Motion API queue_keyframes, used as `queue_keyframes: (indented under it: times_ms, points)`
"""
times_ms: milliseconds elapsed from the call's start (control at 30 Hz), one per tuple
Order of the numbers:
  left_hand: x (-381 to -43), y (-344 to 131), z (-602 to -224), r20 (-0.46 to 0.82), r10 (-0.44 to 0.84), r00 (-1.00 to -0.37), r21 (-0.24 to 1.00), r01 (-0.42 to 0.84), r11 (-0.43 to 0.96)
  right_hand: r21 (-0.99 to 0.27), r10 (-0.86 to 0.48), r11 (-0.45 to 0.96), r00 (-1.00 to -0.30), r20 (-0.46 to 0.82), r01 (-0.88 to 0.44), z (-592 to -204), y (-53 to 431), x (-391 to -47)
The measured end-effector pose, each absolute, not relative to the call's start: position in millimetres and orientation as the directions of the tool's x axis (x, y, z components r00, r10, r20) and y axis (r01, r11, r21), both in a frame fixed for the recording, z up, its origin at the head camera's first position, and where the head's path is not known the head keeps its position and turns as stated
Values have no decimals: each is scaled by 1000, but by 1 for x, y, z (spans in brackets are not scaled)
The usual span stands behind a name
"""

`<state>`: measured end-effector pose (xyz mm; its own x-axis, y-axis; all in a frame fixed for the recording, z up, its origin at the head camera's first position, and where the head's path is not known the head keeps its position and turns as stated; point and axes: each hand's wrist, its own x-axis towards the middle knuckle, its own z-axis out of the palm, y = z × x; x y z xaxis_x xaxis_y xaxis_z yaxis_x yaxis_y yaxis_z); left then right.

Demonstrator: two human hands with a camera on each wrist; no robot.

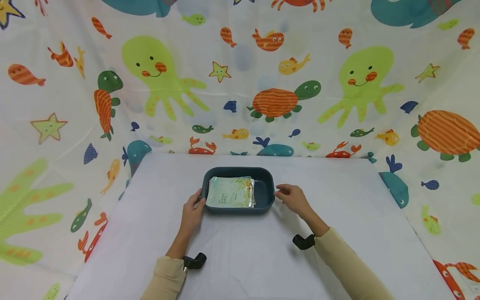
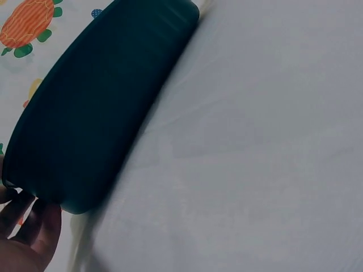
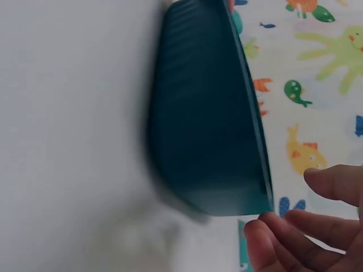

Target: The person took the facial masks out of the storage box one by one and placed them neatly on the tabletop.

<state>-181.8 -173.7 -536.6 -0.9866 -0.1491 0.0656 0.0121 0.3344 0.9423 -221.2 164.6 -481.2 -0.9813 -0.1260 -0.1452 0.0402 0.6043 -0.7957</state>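
A dark teal plastic bin [image 1: 240, 211] with rounded corners sits on the table, seen from outside in both wrist views. Inside it, toward the left, flat pale-green printed packets [image 1: 229, 192] lie stacked. My left hand [image 1: 193, 213] grips the bin's left end, its fingers [image 2: 48, 229] tucked up beneath the rim; the thumb is hard to make out in the left wrist view. At the right end is my right hand [image 1: 294, 199]. Its fingertips [image 3: 266, 218] touch the bin's end near the rim, while its thumb [image 3: 334, 182] stays apart from the bin.
A white cloth covers the table [image 1: 240, 258]. Behind and at the sides hangs a curtain [image 1: 240, 104] printed with sea animals. Each forearm wears a black wrist device [image 1: 195, 261] near the sleeve cuff.
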Motion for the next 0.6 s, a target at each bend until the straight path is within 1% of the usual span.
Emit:
queue_keyframes:
  times_ms: [267, 400, 600]
  points:
    - [-184, -173, -538, 37, -152, -988, 943, -16, 334, -829, -132, 553, -974, -183, 81, -454, 161, -237]
    - [-184, -173, -537, 28, -154, -988, 943, -25, 332, -852, -163, 518, -968, -189, 79, -448, 154, -246]
    - [-182, -174, -537, 30, -155, -987, 946, -22, 322, -879, -171, 444, -946, -277, 177, -450, 135, -260]
